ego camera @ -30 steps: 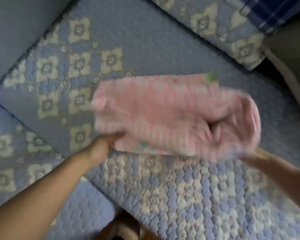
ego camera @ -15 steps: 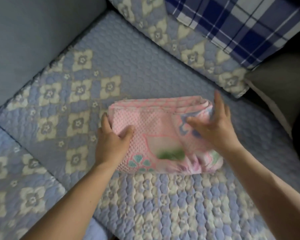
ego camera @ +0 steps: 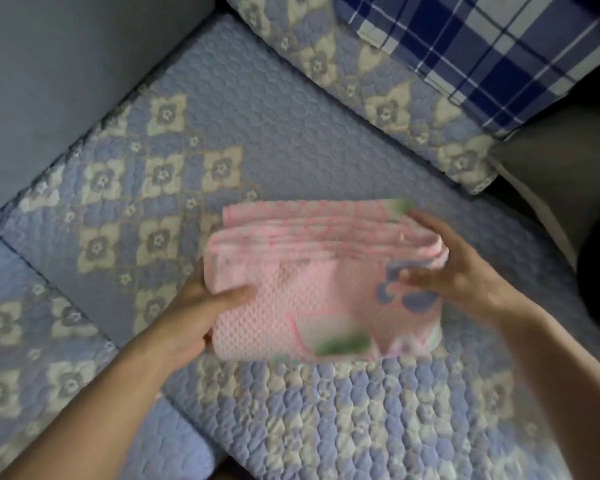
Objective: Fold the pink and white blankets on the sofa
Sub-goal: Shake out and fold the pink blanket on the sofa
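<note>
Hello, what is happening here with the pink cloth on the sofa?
A person is folding a pink blanket on a sofa seat covered by a blue quilted cover. The blanket is already a thick, compact bundle of several layers. The left hand holds its left edge, thumb on top, and the right hand has its fingers at the right end. A blue plaid pillow lies behind. No white blanket is in view.

Open seat cushion [ego camera: 291,133] left of and behind blanket [ego camera: 309,282]. Back edge blocked by backrest [ego camera: 378,91] and plaid pillow [ego camera: 482,46]; grey armrest [ego camera: 66,81] along left edge.
</note>
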Demonstrator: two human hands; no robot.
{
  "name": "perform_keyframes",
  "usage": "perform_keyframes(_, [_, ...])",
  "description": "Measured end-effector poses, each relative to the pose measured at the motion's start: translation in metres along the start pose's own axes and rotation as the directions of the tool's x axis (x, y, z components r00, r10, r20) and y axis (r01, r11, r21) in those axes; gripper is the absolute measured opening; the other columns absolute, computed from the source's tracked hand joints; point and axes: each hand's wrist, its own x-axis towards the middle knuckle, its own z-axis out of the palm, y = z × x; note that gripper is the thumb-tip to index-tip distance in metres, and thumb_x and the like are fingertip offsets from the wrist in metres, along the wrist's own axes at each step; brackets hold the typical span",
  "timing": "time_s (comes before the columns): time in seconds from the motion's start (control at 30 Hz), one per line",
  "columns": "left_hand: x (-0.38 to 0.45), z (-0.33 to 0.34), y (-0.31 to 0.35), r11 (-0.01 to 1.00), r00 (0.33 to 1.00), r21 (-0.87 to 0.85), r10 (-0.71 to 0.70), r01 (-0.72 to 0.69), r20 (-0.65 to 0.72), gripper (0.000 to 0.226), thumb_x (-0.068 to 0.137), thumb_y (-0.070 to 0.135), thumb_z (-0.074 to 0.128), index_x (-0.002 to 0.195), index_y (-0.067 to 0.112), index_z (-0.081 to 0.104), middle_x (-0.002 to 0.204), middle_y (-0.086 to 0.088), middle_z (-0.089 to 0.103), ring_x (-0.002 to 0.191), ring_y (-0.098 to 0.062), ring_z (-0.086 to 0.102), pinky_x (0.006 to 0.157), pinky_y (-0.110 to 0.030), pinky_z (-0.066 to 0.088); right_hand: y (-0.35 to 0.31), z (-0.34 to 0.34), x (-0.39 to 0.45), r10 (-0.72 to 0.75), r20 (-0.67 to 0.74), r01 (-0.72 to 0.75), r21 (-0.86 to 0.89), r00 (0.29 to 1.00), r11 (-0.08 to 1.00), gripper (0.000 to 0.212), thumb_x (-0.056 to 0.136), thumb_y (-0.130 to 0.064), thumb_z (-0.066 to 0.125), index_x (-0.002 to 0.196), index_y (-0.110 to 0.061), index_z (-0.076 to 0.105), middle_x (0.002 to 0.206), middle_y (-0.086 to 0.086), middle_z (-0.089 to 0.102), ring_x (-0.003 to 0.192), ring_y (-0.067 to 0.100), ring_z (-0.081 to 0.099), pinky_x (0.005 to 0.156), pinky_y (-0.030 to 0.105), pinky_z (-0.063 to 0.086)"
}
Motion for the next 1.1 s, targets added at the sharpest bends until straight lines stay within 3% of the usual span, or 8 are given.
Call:
perform_keyframes(0.13, [-0.057, -0.018, -0.026, 0.999, 0.989, 0.015, -0.051, 0.049, 0.136, 0.102, 0.021, 0.024, 0.105, 0.115, 0.005, 0.067, 0.112, -0.014, 0.075, 0.104, -0.020, 0.072, 0.079, -0.026, 0.059, 0.004, -0.008, -0.064, 0.017, 0.276, -0.020, 0.010, 0.961, 1.000, 0.043, 0.071, -0.009, 0.081, 0.107, -0.032, 0.074, 0.109, -0.005, 0.075, 0.096, 0.006, 0.072, 0.075, 0.018, 0.056])
perform_keyframes(0.27, [-0.057, -0.013, -0.013, 0.999, 0.996, -0.049, -0.016, 0.021, 0.093, 0.097, 0.009, 0.025, 0.101, 0.100, 0.004, 0.074, 0.098, -0.017, 0.077, 0.088, -0.024, 0.075, 0.068, -0.032, 0.061, 0.012, -0.032, -0.049, 0.142, -0.342, -0.028, 0.317, 0.929, 0.948, 0.026, 0.095, 0.001, 0.060, 0.081, -0.018, 0.072, 0.062, -0.007, 0.065, 0.051, 0.005, 0.056, 0.051, 0.016, 0.046])
perform_keyframes(0.33, [-0.024, -0.004, -0.002, 1.000, 1.000, -0.008, 0.000, 0.000, -0.012, 0.076, 0.023, 0.026, 0.098, 0.094, 0.008, 0.076, 0.091, -0.012, 0.078, 0.081, -0.022, 0.076, 0.065, -0.033, 0.060, 0.009, -0.044, -0.021, 0.163, -0.417, 0.016, 0.394, 0.894, 0.919, 0.005, 0.095, -0.023, 0.068, 0.090, -0.021, 0.070, 0.062, -0.009, 0.064, 0.053, 0.005, 0.055, 0.057, 0.022, 0.048])
perform_keyframes(0.47, [0.052, 0.010, -0.003, 0.999, 0.965, -0.002, -0.031, 0.032, -0.259, 0.031, 0.082, 0.028, 0.077, 0.109, 0.012, 0.074, 0.097, -0.011, 0.078, 0.092, -0.030, 0.075, 0.083, -0.039, 0.057, 0.026, -0.017, 0.007, 0.290, -0.065, -0.215, 0.523, 0.955, 0.825, 0.103, 0.045, -0.083, 0.078, 0.121, -0.016, 0.064, 0.112, 0.011, 0.074, 0.097, 0.027, 0.073, 0.082, 0.038, 0.061])
perform_keyframes(0.67, [0.077, 0.010, -0.006, 0.994, 0.934, 0.031, -0.090, 0.107, -0.345, 0.053, 0.071, 0.052, 0.078, 0.111, 0.017, 0.074, 0.096, -0.007, 0.078, 0.088, -0.029, 0.076, 0.090, -0.050, 0.058, 0.032, 0.040, -0.053, -0.080, 0.013, 0.074, 0.262, 0.997, 0.962, 0.090, 0.081, -0.017, 0.081, 0.155, -0.024, 0.029, 0.149, -0.005, 0.051, 0.138, 0.020, 0.049, 0.107, 0.031, 0.046])
perform_keyframes(0.77, [0.067, 0.016, 0.001, 0.995, 0.946, 0.047, -0.064, 0.083, -0.317, 0.046, 0.077, 0.050, 0.077, 0.110, 0.017, 0.074, 0.099, -0.007, 0.078, 0.092, -0.029, 0.075, 0.093, -0.051, 0.056, 0.032, 0.056, -0.064, -0.222, 0.013, 0.222, -0.072, 0.975, 0.972, 0.112, 0.065, -0.028, 0.094, 0.155, -0.032, 0.026, 0.153, -0.009, 0.044, 0.141, 0.016, 0.044, 0.112, 0.040, 0.042])
perform_keyframes(1.0, [0.061, 0.008, 0.034, 1.000, 0.946, 0.009, 0.017, -0.015, -0.325, 0.064, 0.066, 0.056, 0.080, 0.111, 0.011, 0.075, 0.110, -0.008, 0.076, 0.101, -0.024, 0.072, 0.096, -0.042, 0.052, 0.002, 0.032, -0.013, 0.041, -0.429, -0.010, 0.075, 0.903, 0.997, 0.014, 0.086, -0.033, 0.077, 0.099, -0.033, 0.070, 0.097, -0.014, 0.074, 0.087, 0.001, 0.070, 0.072, 0.027, 0.056])
perform_keyframes(1.1, [0.090, 0.022, 0.051, 0.936, 0.906, 0.315, -0.007, 0.154, -0.422, 0.095, 0.062, 0.083, 0.068, 0.125, 0.012, 0.067, 0.124, -0.007, 0.070, 0.109, -0.025, 0.067, 0.098, -0.037, 0.051, 0.007, 0.027, 0.037, 0.246, -0.433, -0.226, 0.096, 0.867, 0.969, 0.034, 0.090, -0.055, 0.065, 0.081, -0.024, 0.072, 0.078, -0.006, 0.073, 0.071, 0.013, 0.067, 0.064, 0.028, 0.049])
